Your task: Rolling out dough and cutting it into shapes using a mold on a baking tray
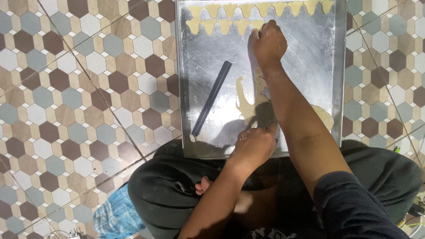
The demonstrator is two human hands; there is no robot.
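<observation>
Dough cut-outs (246,17), small pale-yellow pieces with a pointed lower end, lie in two rows along the far edge of a large rectangular silver metal baking tray (305,71) that rests on a floor of hexagonal tiles in brown, beige and grey-blue (66,88). A person sits cross-legged in dark trousers (168,186) at the near edge of the tray. A flat, irregular sheet of rolled pale dough (247,104), with pieces already cut away, occupies the middle of the tray and is partly hidden by the right forearm. A slim dark rod-shaped rolling pin (211,98) lies diagonally on the tray, left of the sheet and apart from both hands. The right hand (268,43) reaches to the right end of the nearer row, its fingers curled and closed at the last cut-out there; whether it grips a piece or a cutter cannot be told. The left hand (254,144) lies fingers together at the near edge of the tray, touching the lower margin of the dough sheet, well apart from the rows.
</observation>
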